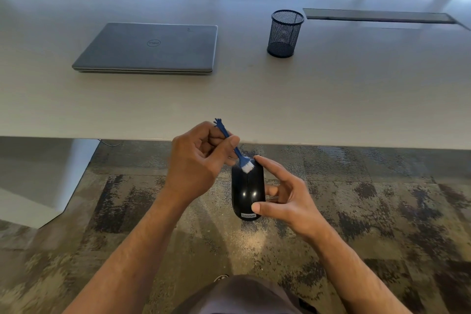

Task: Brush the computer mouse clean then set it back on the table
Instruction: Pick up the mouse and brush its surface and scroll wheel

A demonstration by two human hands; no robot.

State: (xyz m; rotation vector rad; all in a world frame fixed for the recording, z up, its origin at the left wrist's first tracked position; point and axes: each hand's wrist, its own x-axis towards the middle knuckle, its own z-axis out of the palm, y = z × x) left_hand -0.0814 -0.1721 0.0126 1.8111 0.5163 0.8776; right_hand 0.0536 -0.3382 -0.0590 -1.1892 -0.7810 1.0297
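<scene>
A glossy black computer mouse (246, 191) with a small brand label at its near end is held in the air below the table's front edge. My right hand (288, 194) grips it, forefinger on the far end and thumb on the near end. My left hand (196, 160) pinches the blue handle of a small brush (239, 154). The brush's white bristles rest on the far end of the mouse's top. The blue handle's forked tip sticks up past my left fingers.
A white table (254, 99) stretches ahead, bearing a shut grey laptop (153, 48) at left and a black mesh pen cup (285, 33) at right. A cable slot (377, 16) lies at far right. Patterned carpet (382, 199) lies below.
</scene>
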